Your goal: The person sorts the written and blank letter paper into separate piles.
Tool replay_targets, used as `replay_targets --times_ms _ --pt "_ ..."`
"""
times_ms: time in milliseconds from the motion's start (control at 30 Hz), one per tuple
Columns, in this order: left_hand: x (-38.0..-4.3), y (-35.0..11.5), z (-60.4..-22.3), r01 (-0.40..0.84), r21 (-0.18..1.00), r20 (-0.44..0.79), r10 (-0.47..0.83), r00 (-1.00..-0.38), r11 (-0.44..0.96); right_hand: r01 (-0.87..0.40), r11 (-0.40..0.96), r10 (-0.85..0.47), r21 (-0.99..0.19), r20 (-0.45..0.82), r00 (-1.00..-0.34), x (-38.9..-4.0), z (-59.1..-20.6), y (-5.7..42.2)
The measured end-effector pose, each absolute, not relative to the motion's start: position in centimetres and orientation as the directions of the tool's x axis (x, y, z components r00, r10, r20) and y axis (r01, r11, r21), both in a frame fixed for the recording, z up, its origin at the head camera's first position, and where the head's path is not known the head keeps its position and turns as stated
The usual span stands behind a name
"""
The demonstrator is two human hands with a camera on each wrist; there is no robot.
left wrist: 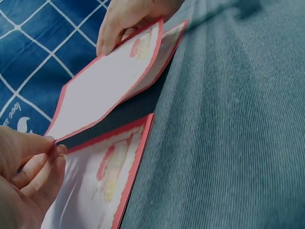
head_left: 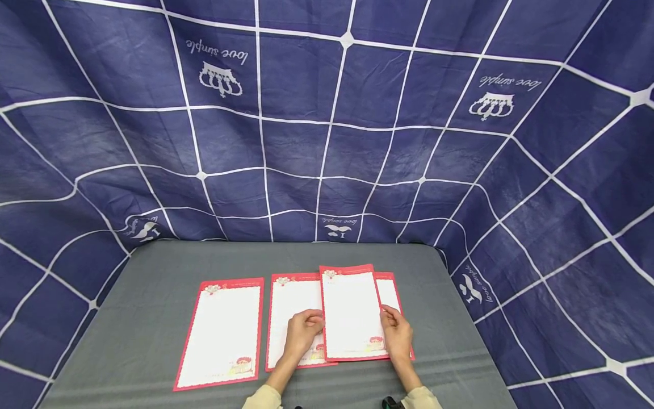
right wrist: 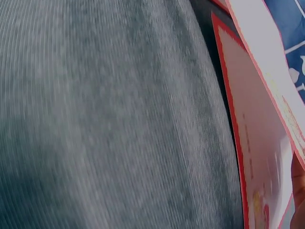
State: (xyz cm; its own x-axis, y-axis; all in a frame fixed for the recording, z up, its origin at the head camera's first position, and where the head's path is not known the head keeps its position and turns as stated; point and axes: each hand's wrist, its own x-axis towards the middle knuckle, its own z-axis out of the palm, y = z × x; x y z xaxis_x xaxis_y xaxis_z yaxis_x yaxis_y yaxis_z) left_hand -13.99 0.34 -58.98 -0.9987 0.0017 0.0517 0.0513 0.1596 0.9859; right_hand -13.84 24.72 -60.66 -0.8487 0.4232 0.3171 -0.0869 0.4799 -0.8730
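Note:
A white sheet of paper with a red border (head_left: 352, 312) is held raised over the table, a small red and yellow picture near its lower corner. My left hand (head_left: 302, 334) pinches its left edge between thumb and fingers, plainly so in the left wrist view. At the opposite edge my right hand (head_left: 398, 335) grips the sheet; only a bit of that hand shows in the right wrist view. Below the raised sheet lies a similar right-hand sheet (head_left: 389, 292), mostly covered. Another matching middle sheet (head_left: 288, 295) lies under my left hand, partly hidden.
A third lying sheet (head_left: 225, 329) with the same red border is on the left side of the grey cloth-covered table (head_left: 138, 318). Dark blue curtain (head_left: 296, 147) with white lines hangs behind the table and along its sides.

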Motion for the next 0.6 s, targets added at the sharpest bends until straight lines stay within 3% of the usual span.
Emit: replay_targets --times_ms 600 --pt "-14.2 3.3 -59.2 0.098 0.981 0.088 0.069 -0.994 0.168 -0.048 0.546 0.462 -0.836 0.349 -0.815 -13.4 -60.9 27.7"
